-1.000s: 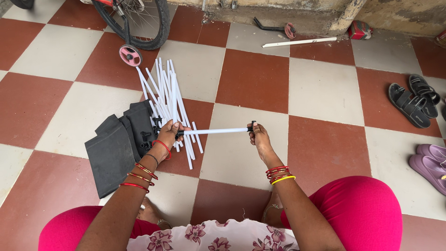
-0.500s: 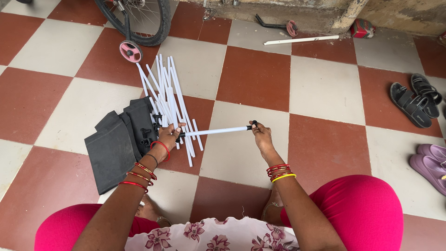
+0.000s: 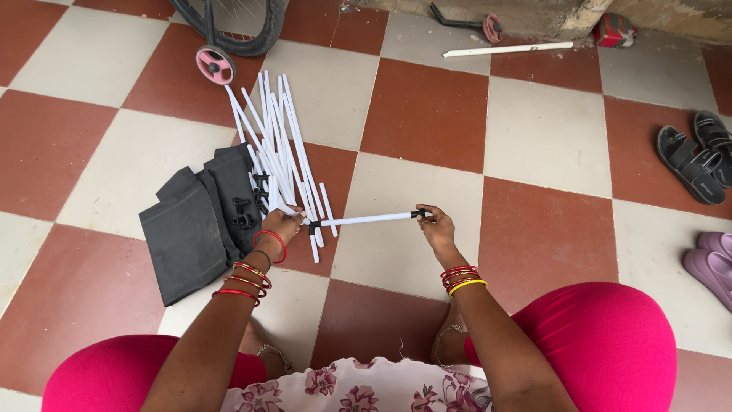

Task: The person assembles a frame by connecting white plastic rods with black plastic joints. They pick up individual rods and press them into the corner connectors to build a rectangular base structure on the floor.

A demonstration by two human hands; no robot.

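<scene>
Floor: red and cream checked tiles point(image 3: 534, 137) run to a rough wall at the far edge.
Bicycle wheel: a black tyre point(image 3: 252, 38) with a small pink side wheel point(image 3: 216, 65) stands at the far left.
Black panels: dark fabric sheets point(image 3: 187, 236) lie flat at the left, just beside the left hand.
Rod pile: white rods point(image 3: 278, 145) lie fanned on the tiles, far of the left hand, with small black connectors point(image 3: 245, 207) at their near ends.
Sandals: a black pair point(image 3: 698, 156) and a purple pair point(image 3: 713, 263) sit at the right edge.
Held rod: one white rod point(image 3: 366, 220) stretches left to right between both hands, near the pile, raised off the tiles.
Left hand: left hand point(image 3: 284, 226) has its fingers curled round the rod's left end at a black connector.
Right hand: right hand point(image 3: 441, 229) pinches the black tip at the rod's right end with closed fingers.
</scene>
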